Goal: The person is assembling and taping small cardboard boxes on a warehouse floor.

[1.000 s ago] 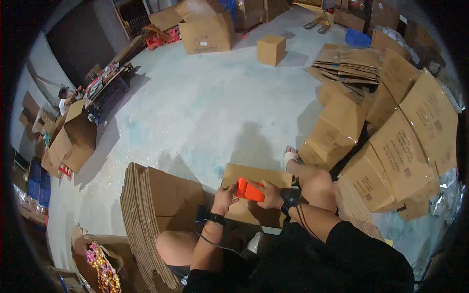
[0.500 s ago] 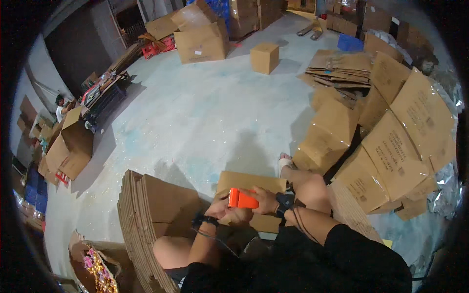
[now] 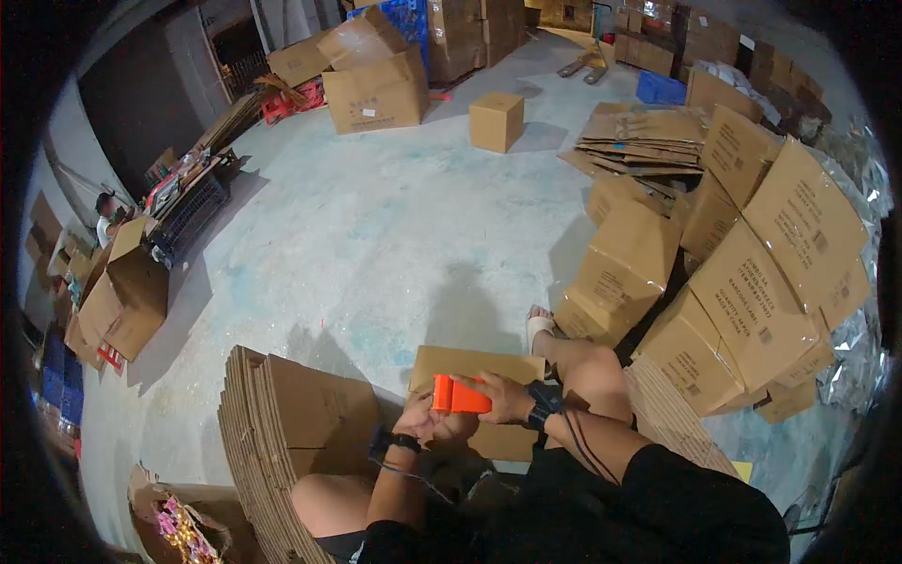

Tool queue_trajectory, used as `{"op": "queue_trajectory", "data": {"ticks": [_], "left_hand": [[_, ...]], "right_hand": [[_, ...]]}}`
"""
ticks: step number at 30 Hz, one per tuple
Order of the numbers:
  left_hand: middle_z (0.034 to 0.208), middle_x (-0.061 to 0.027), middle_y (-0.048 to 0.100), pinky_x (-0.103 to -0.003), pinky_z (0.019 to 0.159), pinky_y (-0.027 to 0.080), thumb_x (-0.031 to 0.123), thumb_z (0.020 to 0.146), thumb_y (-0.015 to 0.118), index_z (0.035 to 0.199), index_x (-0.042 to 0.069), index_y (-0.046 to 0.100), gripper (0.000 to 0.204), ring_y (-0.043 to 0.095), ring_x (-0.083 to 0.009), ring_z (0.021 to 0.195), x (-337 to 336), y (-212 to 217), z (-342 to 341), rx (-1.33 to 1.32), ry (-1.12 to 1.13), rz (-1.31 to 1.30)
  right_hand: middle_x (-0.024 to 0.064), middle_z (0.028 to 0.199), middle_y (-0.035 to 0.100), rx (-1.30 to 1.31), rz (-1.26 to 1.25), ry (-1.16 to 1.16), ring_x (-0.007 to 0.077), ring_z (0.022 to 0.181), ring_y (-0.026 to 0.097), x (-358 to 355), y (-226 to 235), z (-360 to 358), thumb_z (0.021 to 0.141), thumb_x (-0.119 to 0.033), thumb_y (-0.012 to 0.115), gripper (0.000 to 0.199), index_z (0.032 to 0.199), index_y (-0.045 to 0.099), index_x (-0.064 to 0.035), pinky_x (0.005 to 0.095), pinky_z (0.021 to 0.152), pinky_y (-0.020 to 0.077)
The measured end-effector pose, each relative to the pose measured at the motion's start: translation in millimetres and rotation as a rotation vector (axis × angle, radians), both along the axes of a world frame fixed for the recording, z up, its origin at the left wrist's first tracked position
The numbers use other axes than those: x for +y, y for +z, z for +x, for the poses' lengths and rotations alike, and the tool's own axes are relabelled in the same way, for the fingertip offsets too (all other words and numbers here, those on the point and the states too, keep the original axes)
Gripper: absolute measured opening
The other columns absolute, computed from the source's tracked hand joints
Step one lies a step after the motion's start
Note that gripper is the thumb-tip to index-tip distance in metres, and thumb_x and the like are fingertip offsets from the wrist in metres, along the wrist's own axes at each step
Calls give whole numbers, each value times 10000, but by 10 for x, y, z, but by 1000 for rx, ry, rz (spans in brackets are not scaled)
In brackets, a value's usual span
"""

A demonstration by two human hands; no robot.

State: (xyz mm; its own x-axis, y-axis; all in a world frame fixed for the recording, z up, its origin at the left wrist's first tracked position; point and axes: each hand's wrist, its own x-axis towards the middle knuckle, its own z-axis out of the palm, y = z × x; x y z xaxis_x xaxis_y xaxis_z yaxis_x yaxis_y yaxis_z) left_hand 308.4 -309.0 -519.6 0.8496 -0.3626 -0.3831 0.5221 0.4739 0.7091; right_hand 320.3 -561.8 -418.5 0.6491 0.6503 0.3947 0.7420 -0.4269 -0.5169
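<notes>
A bright orange, block-shaped plastic object (image 3: 461, 395) is gripped by my right hand (image 3: 505, 399), whose fingers wrap its right end. I cannot make out its exact kind. My left hand (image 3: 425, 419) is closed just beside and below the object's left end. Whatever that hand holds, if anything, is hidden. Both hands are over a brown cardboard box (image 3: 477, 361) between my legs. A dark band with a cord is on each wrist.
Stacked flat cardboard (image 3: 315, 399) stands at my left knee, by an open carton of shiny pink and gold items (image 3: 183, 531). Taped cartons (image 3: 742, 301) crowd my right. A lone box (image 3: 496, 122) sits on the floor ahead. Another person (image 3: 106, 218) is far left.
The whole view has shifted slightly, so the floor and boxes sit a little lower and further left. My hands keep nearly the same hold around the orange object.
</notes>
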Motion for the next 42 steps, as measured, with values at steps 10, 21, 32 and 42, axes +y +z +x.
{"op": "queue_trajectory", "data": {"ticks": [10, 21, 32, 42], "left_hand": [[767, -69, 640, -268, 536, 487, 29, 886, 545, 1051, 11, 600, 175, 603, -141, 603, 217, 359, 68, 76, -62, 460], [799, -158, 662, -372, 458, 510, 55, 856, 585, 899, -5, 600, 75, 622, -299, 565, 956, -68, 280, 132, 252, 411], [751, -171, 663, -377, 550, 495, 298, 910, 561, 856, -23, 651, 338, 634, -265, 643, 965, -668, 417, 49, 144, 1047], [860, -250, 666, -461, 753, 502, 539, 923, 470, 893, -21, 694, 604, 646, -384, 843, 485, -92, 345, -75, -138, 1216]], "right_hand": [[178, 1126, 512, 143, -174, 16, 370, 1003, 564, -73, -89, 87, 702, -310, 744, 884, 1481, 327, -345, 447, 860, 504], [202, 981, 556, 287, -452, 79, 366, 882, 593, 23, 307, 80, 749, -393, 701, 730, 1421, 443, -272, 445, 745, 519], [182, 951, 587, 292, -703, -46, 339, 861, 622, 599, 17, 140, 693, -339, 698, 696, 1358, 525, -230, 457, 680, 526], [169, 960, 592, 320, -698, -73, 327, 846, 632, 593, 24, 167, 701, -324, 684, 681, 1358, 531, -231, 452, 696, 528]]}}
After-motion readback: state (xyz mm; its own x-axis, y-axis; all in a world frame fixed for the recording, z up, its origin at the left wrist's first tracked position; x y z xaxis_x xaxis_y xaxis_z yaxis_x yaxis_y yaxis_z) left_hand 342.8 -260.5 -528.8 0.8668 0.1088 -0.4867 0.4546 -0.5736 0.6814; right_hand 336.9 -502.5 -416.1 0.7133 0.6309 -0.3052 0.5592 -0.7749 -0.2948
